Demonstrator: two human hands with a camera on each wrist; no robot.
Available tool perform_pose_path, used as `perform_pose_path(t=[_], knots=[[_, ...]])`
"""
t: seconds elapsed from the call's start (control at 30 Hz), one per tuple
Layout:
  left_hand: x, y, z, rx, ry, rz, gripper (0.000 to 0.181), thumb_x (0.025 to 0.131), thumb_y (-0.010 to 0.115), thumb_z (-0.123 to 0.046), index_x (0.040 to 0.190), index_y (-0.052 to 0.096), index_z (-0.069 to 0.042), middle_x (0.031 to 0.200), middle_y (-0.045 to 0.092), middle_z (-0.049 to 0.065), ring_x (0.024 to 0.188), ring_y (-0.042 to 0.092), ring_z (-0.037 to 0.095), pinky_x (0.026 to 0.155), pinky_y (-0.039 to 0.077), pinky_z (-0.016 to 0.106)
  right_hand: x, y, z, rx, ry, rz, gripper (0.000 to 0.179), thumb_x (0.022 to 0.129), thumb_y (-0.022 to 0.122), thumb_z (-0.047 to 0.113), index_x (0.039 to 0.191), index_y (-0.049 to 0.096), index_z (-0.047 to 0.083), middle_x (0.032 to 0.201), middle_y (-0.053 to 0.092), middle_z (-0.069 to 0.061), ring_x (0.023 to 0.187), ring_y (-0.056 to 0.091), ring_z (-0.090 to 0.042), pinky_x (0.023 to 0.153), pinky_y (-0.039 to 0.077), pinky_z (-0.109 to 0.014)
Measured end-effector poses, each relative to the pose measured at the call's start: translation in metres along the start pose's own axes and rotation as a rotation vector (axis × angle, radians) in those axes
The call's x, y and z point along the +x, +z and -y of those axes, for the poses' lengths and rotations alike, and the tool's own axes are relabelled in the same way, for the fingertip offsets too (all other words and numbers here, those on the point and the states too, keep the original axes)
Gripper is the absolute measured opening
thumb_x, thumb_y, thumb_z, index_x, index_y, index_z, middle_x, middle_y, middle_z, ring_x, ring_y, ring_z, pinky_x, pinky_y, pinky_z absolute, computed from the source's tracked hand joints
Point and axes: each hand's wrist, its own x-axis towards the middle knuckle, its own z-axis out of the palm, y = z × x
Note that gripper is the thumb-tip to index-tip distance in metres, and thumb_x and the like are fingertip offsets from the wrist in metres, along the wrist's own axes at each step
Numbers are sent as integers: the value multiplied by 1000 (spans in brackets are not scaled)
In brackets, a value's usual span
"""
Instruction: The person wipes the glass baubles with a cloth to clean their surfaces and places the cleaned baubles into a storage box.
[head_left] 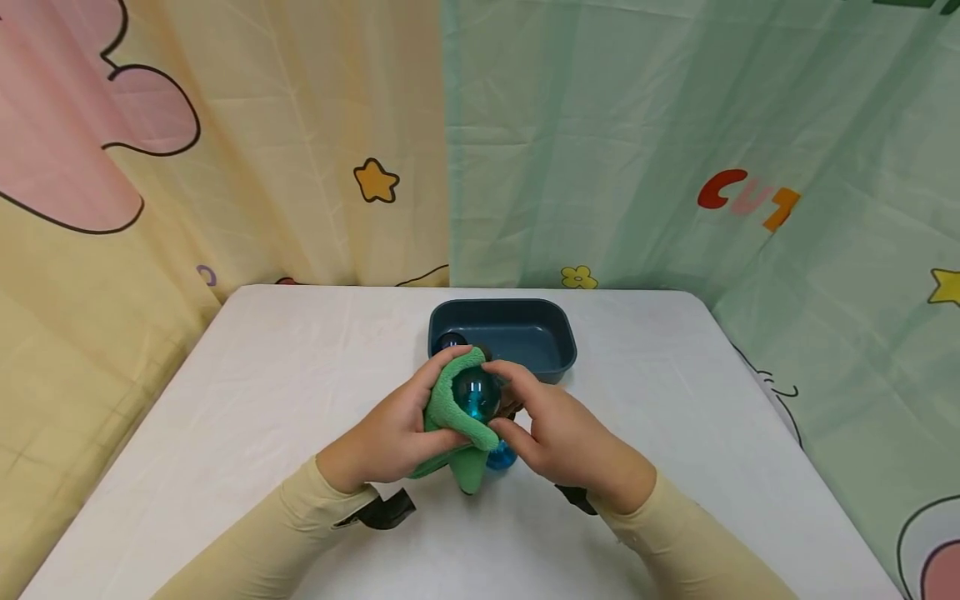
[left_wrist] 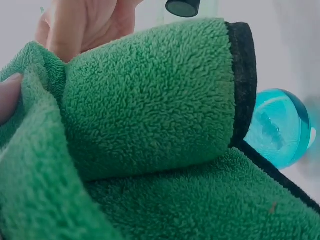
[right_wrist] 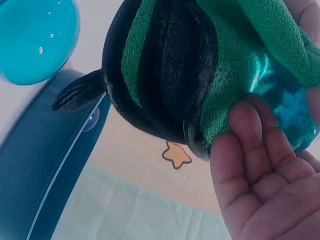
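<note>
I watched a person work at a white table (head_left: 225,433) with both hands just on the near side of a dark blue tray (head_left: 542,335), their forms covering part of its near left edge. The left hand (head_left: 393,429) was grasping a green cloth (head_left: 444,407) edged in a dark trim, its fingers curled over the top and its thumb pressed along the lower fold. The cloth wrapped partly around a clear teal ball (head_left: 477,393), which sat in the fold in front of the tray, its face showing toward the right hand (head_left: 566,437). That hand's fingers and thumb were bent about the ball's right side, pinching it, and the fingertips also met the cloth. A loose flap of the cloth hung toward the person, on the side away from the tray. A second, brighter blue ball (head_left: 502,456) showed on the person's side of the tray, half hidden behind the cloth and apart from the fingers. Inside the tray, a darker ball (head_left: 452,340) rested near its left end. Pale sleeves (head_left: 292,521) reached in from the near side, opposite the tray. Beyond the tray hung a yellow curtain (head_left: 300,100) to its left and a green curtain (head_left: 585,108) behind it and to its right.
</note>
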Motion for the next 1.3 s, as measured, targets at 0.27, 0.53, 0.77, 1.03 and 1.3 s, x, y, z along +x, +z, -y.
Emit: perform_pose_path(t=[0.27, 0.53, 0.77, 1.03, 1.3], knots=[[-1, 0, -1, -24, -17, 16, 86, 96, 77, -9, 164, 26, -21, 158, 47, 4, 135, 55, 23, 113, 47, 31, 1, -5, -3, -77, -5, 24, 56, 100, 73, 15, 147, 44, 1, 102, 75, 0, 92, 72, -11, 82, 60, -28], [1, 3, 0, -10, -20, 12, 86, 96, 78, -10, 164, 27, -18, 156, 49, 5, 133, 56, 23, 113, 47, 31, 4, -6, -5, -34, 61, 21, 45, 103, 69, 23, 137, 56, -3, 98, 75, 0, 89, 70, -10, 80, 60, -30], [2, -1, 3, -50, -10, 5, 84, 96, 77, -8, 164, 28, -20, 155, 49, 5, 133, 56, 24, 111, 49, 32, 3, -2, -3, -7, -6, -10, 62, 99, 74, 12, 150, 40, 3, 109, 74, -3, 96, 72, -13, 85, 61, -32], [3, -3, 2, -89, -19, 14, 83, 97, 75, -6, 164, 28, -20, 154, 49, 6, 133, 56, 25, 111, 48, 33, 5, -3, -3, -52, 5, -10, 61, 98, 75, 10, 151, 44, 3, 114, 74, -6, 98, 73, -15, 87, 62, -32], [1, -1, 0, -47, -41, 14, 85, 96, 77, -9, 164, 27, -19, 153, 51, 6, 130, 57, 23, 111, 48, 30, 7, -3, -4, -33, 77, 25, 44, 104, 68, 23, 138, 56, -3, 95, 74, 2, 85, 68, -7, 79, 59, -26]])
